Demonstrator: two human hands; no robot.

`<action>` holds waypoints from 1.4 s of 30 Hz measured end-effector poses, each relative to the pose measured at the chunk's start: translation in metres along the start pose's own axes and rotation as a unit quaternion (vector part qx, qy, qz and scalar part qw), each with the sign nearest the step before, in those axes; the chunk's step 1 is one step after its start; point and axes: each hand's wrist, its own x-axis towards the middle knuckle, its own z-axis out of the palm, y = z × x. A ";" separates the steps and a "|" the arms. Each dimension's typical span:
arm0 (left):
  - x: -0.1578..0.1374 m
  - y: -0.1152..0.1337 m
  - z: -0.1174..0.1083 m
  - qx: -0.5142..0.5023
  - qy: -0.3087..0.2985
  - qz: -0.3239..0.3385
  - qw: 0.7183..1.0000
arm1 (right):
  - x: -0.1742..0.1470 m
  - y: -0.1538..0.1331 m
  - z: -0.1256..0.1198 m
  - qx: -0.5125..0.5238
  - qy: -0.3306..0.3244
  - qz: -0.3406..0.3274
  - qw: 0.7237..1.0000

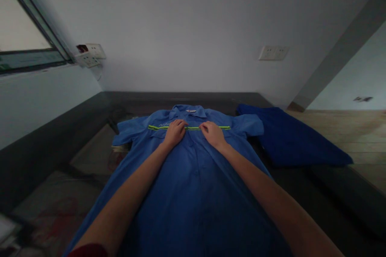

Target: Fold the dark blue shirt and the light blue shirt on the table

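A blue short-sleeved work shirt lies spread front side up, its collar at the far end and both sleeves out to the sides. A yellow-green stripe crosses its chest, with pale lettering above the stripe on the left. My left hand rests on the chest left of the front opening, its fingers bent and closed on the cloth at the stripe. Opposite it, on the right side of the opening, my right hand pinches the fabric at the same height. A small gap of shirt front shows between the two hands.
Dark blue folded cloth lies right of the shirt on the dark surface. Behind stands a pale wall with sockets and, at the left, a power outlet by the window. Blurred bags are low at left.
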 end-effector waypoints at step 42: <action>-0.049 0.064 -0.028 0.103 -0.191 -0.083 0.973 | -0.021 -0.005 0.043 0.318 -0.040 0.058 0.945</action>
